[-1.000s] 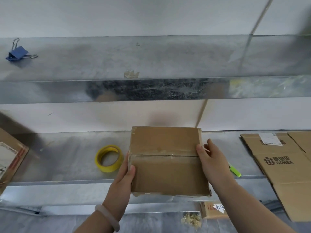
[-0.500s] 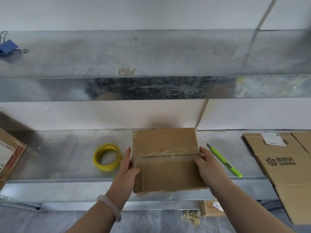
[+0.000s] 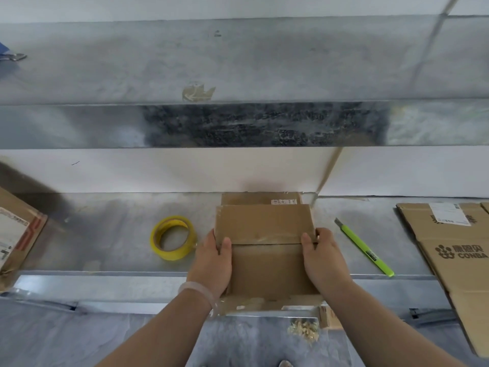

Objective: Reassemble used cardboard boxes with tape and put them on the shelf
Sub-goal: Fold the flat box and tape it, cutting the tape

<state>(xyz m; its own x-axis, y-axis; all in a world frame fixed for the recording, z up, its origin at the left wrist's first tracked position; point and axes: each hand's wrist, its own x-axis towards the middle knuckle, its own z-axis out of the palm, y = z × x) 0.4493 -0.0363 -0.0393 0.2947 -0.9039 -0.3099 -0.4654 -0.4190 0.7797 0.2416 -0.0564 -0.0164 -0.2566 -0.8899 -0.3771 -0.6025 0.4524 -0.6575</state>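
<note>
The person had the cardboard box [image 3: 264, 268] lying on the lower shelf [image 3: 113, 234], its far end near the wall and its near end overhanging the front edge. The left hand [image 3: 214, 263] and right hand [image 3: 322, 260] gripped its two sides, fingers [image 3: 211, 238] clamped on the edges and thumbs pressing beside the seam, I'd guess to keep the flaps shut. The tape roll [image 3: 173, 238] sat just left, the green knife [image 3: 365, 247] right, both handy.

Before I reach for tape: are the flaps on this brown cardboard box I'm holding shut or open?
Shut. Both flaps of the brown cardboard box lie flat, meeting at a seam between the left hand and right hand.
</note>
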